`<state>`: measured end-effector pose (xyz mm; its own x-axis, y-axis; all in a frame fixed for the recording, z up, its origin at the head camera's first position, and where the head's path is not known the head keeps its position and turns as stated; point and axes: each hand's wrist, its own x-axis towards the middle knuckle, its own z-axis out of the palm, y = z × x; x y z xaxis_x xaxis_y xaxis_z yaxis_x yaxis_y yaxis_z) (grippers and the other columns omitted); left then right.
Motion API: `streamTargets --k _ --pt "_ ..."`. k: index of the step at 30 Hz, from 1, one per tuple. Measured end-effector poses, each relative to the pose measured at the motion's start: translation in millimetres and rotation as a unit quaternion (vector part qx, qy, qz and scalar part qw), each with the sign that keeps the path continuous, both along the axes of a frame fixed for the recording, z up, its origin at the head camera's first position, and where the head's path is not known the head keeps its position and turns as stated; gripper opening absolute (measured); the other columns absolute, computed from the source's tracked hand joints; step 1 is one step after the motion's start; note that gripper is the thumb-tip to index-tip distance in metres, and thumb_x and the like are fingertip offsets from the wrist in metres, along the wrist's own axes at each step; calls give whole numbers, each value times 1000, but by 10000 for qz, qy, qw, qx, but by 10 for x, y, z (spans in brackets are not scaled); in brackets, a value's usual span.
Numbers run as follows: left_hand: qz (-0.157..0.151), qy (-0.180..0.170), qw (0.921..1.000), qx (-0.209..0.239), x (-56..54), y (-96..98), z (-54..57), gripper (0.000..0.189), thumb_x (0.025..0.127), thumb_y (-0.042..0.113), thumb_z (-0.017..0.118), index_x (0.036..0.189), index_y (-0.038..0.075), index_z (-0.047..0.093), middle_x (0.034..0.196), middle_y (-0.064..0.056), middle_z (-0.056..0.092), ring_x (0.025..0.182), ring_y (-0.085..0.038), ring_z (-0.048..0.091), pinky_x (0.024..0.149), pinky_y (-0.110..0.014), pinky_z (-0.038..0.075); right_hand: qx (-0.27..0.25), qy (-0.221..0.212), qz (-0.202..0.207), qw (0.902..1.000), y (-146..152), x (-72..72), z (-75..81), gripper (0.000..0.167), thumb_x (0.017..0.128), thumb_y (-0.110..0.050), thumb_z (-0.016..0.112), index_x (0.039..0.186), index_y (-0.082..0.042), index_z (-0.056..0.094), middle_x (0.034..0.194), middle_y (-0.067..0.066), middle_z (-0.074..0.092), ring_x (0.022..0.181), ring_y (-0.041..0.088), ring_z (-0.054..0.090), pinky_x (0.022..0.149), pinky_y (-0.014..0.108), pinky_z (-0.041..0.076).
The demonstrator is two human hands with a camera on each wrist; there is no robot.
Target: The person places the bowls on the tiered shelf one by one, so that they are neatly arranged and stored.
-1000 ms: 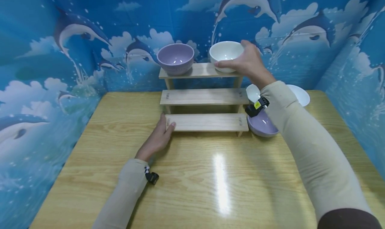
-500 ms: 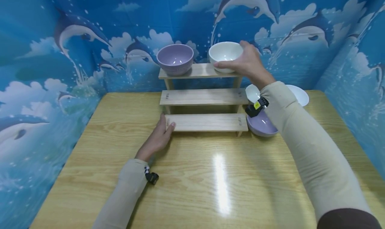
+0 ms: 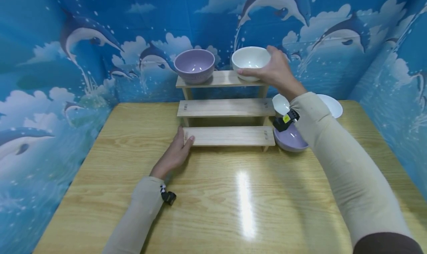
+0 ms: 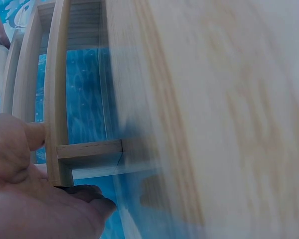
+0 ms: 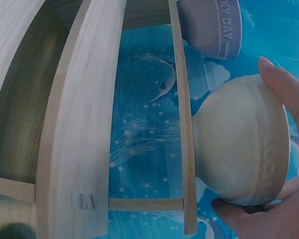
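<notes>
A three-tier wooden shelf stand (image 3: 227, 107) stands at the back of the table. My right hand (image 3: 278, 69) holds a white bowl (image 3: 248, 57) at the right end of the top tier, thumb on the near side and fingers round the far rim. In the right wrist view the foot of that white bowl (image 5: 244, 142) meets the top board's edge. A purple bowl (image 3: 195, 65) sits upright on the top tier's left end. My left hand (image 3: 175, 154) grips the left end of the lowest tier, its thumb on top; in the left wrist view the fingers (image 4: 97, 199) reach under the board.
Right of the stand, partly behind my right forearm, are another purple bowl (image 3: 291, 138), a small white bowl (image 3: 280, 103) and a white plate (image 3: 331, 105). Dolphin-print cloth (image 3: 150, 17) hangs behind and at both sides of the wooden table (image 3: 207, 202).
Almost nothing differs. Both hands keep their places on the white bowl and the stand; my right wrist has shifted very slightly.
</notes>
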<state>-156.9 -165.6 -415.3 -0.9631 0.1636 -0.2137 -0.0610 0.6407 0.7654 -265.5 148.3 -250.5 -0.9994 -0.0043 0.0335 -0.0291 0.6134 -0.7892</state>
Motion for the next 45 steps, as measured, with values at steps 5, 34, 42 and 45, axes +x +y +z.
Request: streamTargets --k 5,34,42,45 --pt "-16 15 10000 -28 0 1 -4 79 110 45 29 158 1 -15 166 -20 -13 154 -31 -5 125 -47 2 -69 -13 -5 10000 29 29 5 127 73 -59 85 164 -15 10 163 12 25 142 29 37 112 47 41" --pt "-124 90 9999 -42 -4 -10 -10 79 111 44 29 158 -1 -16 166 -23 -13 154 -32 -5 125 -47 2 -372 188 144 9990 348 312 -4 115 80 -54 81 164 -15 12 168 7 18 152 27 21 118 55 32" --pt "-144 86 9998 -60 0 -16 -8 80 110 45 28 158 -1 -16 166 -23 -14 154 -33 -5 125 -48 2 -384 150 12 9992 522 405 -46 113 81 -55 80 164 -16 14 168 8 16 151 29 23 117 55 34" --pt "-129 70 9999 -38 -1 -17 -15 80 110 46 29 158 -1 -16 166 -22 -14 154 -32 -6 125 -47 2 -365 50 -70 9993 589 429 -65 114 81 -57 80 164 -19 13 169 6 15 152 28 21 118 53 32"
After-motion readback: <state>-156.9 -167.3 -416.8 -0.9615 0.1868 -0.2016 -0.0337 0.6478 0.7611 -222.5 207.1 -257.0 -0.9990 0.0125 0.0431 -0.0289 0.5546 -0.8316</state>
